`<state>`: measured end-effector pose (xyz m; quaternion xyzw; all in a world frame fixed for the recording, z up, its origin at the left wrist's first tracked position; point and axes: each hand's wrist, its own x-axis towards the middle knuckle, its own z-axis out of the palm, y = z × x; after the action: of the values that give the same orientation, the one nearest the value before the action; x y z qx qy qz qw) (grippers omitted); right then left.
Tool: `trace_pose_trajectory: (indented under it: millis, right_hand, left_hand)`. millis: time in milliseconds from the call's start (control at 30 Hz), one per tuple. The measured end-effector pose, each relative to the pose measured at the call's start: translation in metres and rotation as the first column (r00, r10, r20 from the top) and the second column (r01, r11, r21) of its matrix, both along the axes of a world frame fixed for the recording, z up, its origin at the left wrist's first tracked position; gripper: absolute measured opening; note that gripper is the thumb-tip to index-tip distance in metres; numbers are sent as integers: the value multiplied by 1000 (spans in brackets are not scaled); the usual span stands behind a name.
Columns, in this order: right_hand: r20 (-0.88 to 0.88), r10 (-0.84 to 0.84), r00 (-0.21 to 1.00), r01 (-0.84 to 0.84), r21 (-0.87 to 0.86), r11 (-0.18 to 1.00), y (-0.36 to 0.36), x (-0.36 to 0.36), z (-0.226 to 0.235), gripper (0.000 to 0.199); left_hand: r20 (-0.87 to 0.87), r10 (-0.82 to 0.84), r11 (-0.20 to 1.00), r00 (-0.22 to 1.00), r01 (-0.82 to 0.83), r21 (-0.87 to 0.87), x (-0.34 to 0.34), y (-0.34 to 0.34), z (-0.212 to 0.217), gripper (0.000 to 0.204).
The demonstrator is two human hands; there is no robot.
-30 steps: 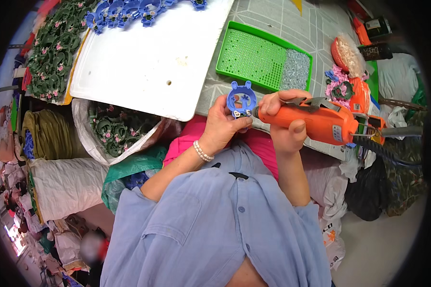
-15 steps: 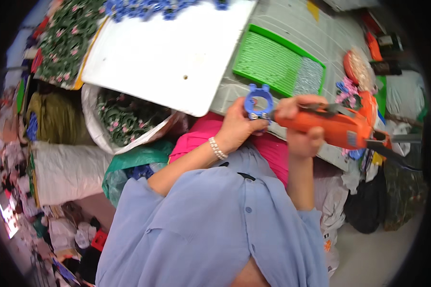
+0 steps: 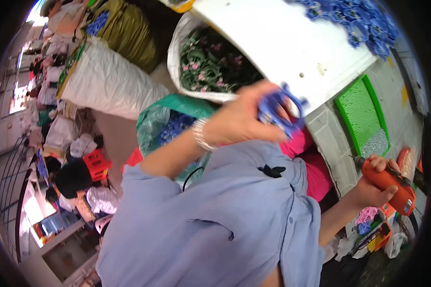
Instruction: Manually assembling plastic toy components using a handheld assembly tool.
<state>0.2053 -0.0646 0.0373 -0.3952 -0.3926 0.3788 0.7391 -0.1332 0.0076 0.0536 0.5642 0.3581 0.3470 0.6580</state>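
Observation:
My left hand (image 3: 244, 117) is closed round a blue plastic ring (image 3: 297, 112) with small knobs on its rim, blurred by motion. It is held over my lap, near the front edge of a white board (image 3: 292, 57). Well off to the right, my right hand (image 3: 376, 184) grips an orange electric screwdriver (image 3: 392, 189), its dark tip pointing up and left, away from the ring. Beyond the tip lies a green tray (image 3: 357, 112) with small silvery pieces at its near end. A green plastic bag (image 3: 170, 103) holding blue pieces stands open beside my left forearm.
Many blue rings (image 3: 357, 24) are heaped on the board's far right. A white sack (image 3: 177, 62) of green pieces with pink flowers stands left of the board. Further left are a full white sack (image 3: 112, 79), a red stool (image 3: 96, 163) and a person (image 3: 100, 198).
The screwdriver has moved away from the blue ring, off to the right with my right hand. My left hand still holds the ring. The view has swung toward the left.

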Motion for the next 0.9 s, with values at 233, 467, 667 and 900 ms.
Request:
trace_pose_trajectory:
  millis: [233, 467, 667, 900]
  right_hand:
    - [4, 76, 997, -76, -42, 996, 10, 7, -15, 69]
    - [13, 21, 1000, -21, -61, 998, 6, 8, -11, 63]
    - [14, -98, 995, 99, -78, 992, 6, -14, -5, 54]
    - [104, -160, 982, 167, -63, 984, 2, -22, 5, 50]
  left_hand:
    - [-526, 201, 944, 826, -307, -122, -170, -38, -33, 55]
    - [-966, -31, 965, 258, -244, -96, -235, -140, -191, 60]
    - [-980, -178, 962, 83, -194, -191, -227, -190, -276, 50]
    - [-994, 28, 999, -105, 28, 25, -213, -197, -259, 40]
